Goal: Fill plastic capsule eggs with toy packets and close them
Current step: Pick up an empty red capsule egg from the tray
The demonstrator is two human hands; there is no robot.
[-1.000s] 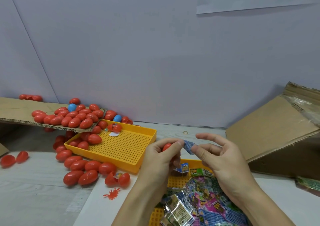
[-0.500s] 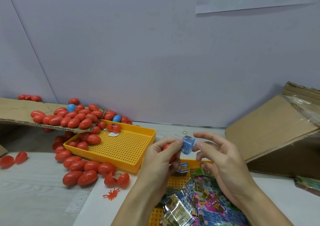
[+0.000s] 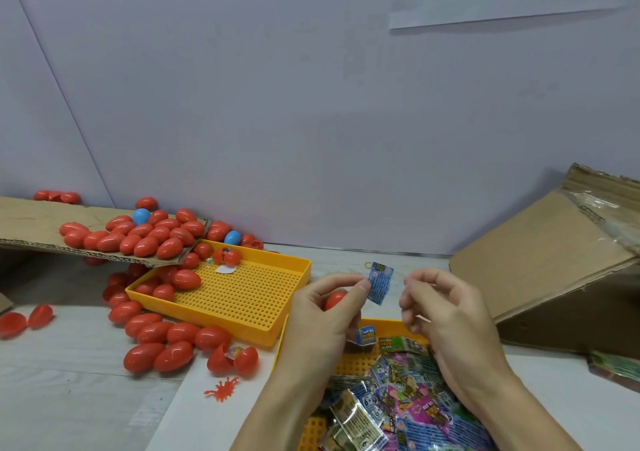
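Note:
My left hand (image 3: 322, 322) holds a red capsule egg (image 3: 334, 300) in its curled fingers. Its thumb and forefinger also pinch a small blue toy packet (image 3: 380, 282) that stands up above the egg. My right hand (image 3: 446, 315) hovers just right of the packet, clear of it, with its fingers loosely bent and nothing in them. Below both hands a yellow tray (image 3: 388, 323) carries a heap of toy packets (image 3: 408, 405). Another small blue packet (image 3: 367, 335) shows under my left hand.
A second yellow tray (image 3: 249, 298) lies to the left with a few red eggs in it. Many closed red eggs (image 3: 162, 339) lie around it and on a cardboard flap (image 3: 31, 222). A cardboard box (image 3: 554, 277) stands at the right. Near the table's front lies a red toy bug (image 3: 221, 388).
My right hand has let go of the blue packet and drawn slightly right. The packet has unfolded and now stands in my left hand's pinch alone.

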